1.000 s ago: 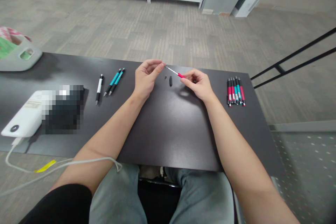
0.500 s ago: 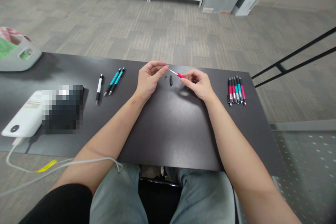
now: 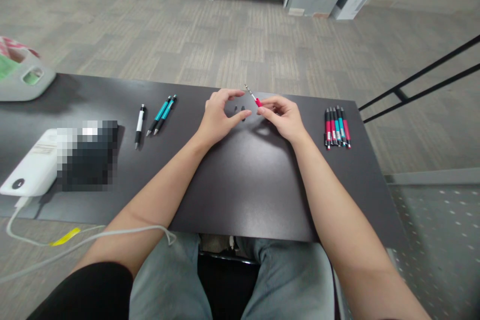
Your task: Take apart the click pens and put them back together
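Between the fingertips of my right hand (image 3: 280, 114) is a red pen barrel (image 3: 258, 103), from which a thin refill with a spring (image 3: 250, 91) sticks out, tilted up to the left. My left hand (image 3: 221, 114) is open just left of it, thumb and fingers apart, holding nothing. Below the gap between the left thumb and fingers, a black pen grip (image 3: 243, 112) lies on the table, partly covered by the thumb. A tiny dark piece (image 3: 236, 108) lies beside it.
Right of my hands lies a row of several red and teal pens (image 3: 337, 127). To the left are two teal pens (image 3: 161, 115), a white pen (image 3: 140, 126), a white power bank (image 3: 32, 162) with a cable, and a pixelated dark object (image 3: 88, 160). A white basket (image 3: 28, 80) sits at the far left corner.
My left fingers have come off the refill's tip and spread apart. The pen barrel in my right hand now points more steeply upward, with the spring visible on the refill.
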A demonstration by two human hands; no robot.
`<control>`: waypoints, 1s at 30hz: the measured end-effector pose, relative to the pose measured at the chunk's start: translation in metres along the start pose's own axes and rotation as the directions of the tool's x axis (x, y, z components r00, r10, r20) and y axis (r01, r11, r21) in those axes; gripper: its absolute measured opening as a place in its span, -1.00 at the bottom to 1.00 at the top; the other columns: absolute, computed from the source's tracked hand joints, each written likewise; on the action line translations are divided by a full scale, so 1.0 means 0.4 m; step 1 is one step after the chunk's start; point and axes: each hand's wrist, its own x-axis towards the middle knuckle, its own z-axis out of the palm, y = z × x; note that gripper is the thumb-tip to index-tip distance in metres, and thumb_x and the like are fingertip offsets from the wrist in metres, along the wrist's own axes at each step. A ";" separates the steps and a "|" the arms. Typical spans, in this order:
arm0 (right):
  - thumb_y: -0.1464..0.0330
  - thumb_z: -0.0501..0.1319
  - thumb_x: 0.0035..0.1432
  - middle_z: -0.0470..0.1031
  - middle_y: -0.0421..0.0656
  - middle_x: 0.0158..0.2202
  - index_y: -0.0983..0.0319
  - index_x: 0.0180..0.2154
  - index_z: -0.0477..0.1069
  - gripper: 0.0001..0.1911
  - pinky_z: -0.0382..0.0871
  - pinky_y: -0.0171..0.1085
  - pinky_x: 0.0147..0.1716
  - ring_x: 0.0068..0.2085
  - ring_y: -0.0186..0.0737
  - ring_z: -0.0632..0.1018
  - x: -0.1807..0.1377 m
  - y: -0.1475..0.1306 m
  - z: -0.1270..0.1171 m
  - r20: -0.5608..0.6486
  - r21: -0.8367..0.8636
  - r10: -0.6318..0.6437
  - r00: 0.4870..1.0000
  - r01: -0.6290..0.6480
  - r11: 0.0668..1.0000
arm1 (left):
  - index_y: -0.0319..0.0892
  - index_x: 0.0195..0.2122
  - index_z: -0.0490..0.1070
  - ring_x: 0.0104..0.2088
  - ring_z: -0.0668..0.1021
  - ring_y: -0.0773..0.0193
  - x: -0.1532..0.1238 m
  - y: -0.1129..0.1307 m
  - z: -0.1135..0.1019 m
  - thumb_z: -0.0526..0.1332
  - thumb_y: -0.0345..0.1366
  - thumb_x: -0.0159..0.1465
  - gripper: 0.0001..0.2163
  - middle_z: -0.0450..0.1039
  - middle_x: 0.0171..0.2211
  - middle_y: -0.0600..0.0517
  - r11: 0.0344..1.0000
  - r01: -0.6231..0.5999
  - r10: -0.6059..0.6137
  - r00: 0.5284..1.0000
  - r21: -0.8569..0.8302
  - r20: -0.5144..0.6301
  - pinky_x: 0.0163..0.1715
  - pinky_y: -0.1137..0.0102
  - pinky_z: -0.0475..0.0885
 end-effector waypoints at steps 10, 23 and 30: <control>-0.28 0.73 -0.05 0.74 -0.20 -0.29 0.04 -0.19 0.76 -0.36 0.51 -0.16 -0.26 -0.25 -0.11 0.67 0.002 0.009 -0.001 -0.007 0.027 0.002 1.000 -0.002 1.000 | 0.03 0.17 0.71 0.49 0.30 -0.45 -0.021 -0.014 0.012 0.58 -0.12 0.39 -0.65 0.39 0.56 -0.24 0.903 -0.043 -0.020 0.990 0.428 0.141 0.42 -0.31 0.22; -0.30 0.74 -0.11 0.71 -0.21 -0.30 0.05 -0.24 0.72 -0.33 0.49 -0.16 -0.26 -0.25 -0.11 0.63 0.005 0.006 0.000 -0.095 0.029 0.003 0.996 -0.001 1.000 | 0.04 0.36 0.58 -0.05 0.75 0.01 0.011 -0.010 -0.006 0.55 -0.03 0.42 -0.47 0.77 -0.08 -0.03 0.990 -0.022 0.025 1.000 -0.136 0.016 0.15 0.07 0.60; -0.33 0.63 0.06 0.69 -0.21 -0.26 0.04 -0.19 0.74 -0.37 0.41 -0.14 -0.25 -0.21 -0.10 0.63 0.008 0.035 -0.007 -0.134 -0.039 -0.029 0.991 0.024 0.999 | -0.07 0.15 0.77 -0.10 0.80 0.11 0.013 -0.002 -0.006 0.41 0.07 0.57 -0.64 0.82 -0.03 -0.11 0.973 -0.061 0.034 0.992 -0.222 -0.121 -0.08 0.27 0.64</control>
